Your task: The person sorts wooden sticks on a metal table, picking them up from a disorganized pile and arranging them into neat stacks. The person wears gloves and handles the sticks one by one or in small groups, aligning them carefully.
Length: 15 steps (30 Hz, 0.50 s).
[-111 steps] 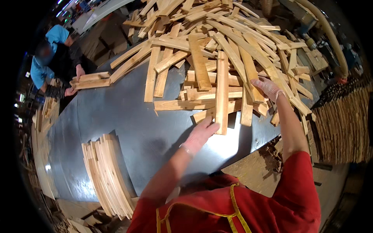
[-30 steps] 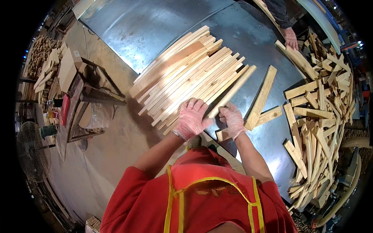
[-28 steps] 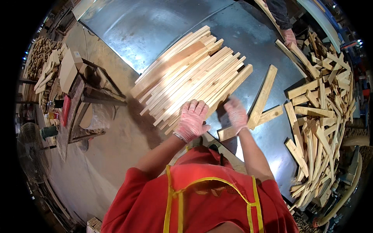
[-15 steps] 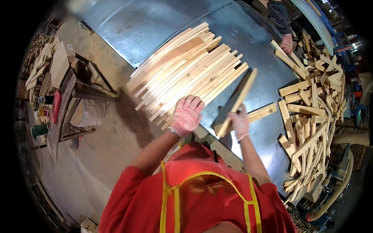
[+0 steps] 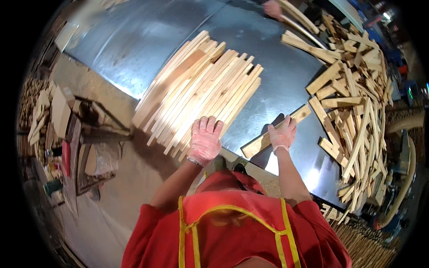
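One loose wood strip (image 5: 256,145) lies on the metal table (image 5: 134,44), right hand (image 5: 282,133) over its middle; cannot tell whether the fingers grip it. Left hand (image 5: 205,139) flat on near ends of the strip row (image 5: 205,94), clasping nothing. Row: many strips already side by side, ends uneven. Remaining, as I judge: large jumbled heap (image 5: 359,111), not yet lined up. Co-worker's hand (image 5: 272,9) beyond, blurred.

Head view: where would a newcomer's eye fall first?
The row of pale wooden strips side by side on the metal table, with the gloved left hand at its near end, stands out first. Next comes the jumbled heap of wood on the right. Between them, the gloved right hand is at a loose board.
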Available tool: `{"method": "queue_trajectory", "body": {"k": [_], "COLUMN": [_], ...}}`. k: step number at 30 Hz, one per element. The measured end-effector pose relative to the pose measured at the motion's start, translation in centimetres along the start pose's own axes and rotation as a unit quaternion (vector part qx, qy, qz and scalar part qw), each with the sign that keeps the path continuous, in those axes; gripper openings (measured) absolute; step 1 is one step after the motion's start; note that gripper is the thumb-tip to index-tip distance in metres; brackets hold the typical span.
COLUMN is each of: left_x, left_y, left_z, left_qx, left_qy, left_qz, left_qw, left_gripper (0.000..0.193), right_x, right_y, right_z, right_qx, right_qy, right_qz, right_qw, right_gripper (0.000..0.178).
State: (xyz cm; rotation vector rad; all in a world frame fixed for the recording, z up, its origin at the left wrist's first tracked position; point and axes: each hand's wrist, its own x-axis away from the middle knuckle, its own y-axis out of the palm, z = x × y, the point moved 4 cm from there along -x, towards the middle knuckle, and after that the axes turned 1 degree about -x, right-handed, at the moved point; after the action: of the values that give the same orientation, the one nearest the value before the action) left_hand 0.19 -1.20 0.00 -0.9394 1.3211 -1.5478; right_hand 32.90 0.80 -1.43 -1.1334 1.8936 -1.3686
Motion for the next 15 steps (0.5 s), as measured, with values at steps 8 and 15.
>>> {"method": "queue_trajectory", "body": {"k": [8, 15], "left_x": [-0.7, -1.7], "left_y": [-1.1, 0.6], "left_z": [2.9, 4.0], "left_qx": [-0.010, -0.020], "left_qy": [0.007, 0.032], "left_qz": [0.018, 0.013], "left_qw": [1.000, 0.999], "left_gripper": [0.070, 0.081], "right_x": [2.3, 0.3], "right_y": [1.2, -0.6], "right_z": [-6.8, -8.1], "right_qx": [-0.285, -0.445], "right_qy": [0.029, -0.097], "right_qz": [-0.103, -0.359], "right_qw": [0.953, 0.815], "right_gripper": [0.060, 0.059]}}
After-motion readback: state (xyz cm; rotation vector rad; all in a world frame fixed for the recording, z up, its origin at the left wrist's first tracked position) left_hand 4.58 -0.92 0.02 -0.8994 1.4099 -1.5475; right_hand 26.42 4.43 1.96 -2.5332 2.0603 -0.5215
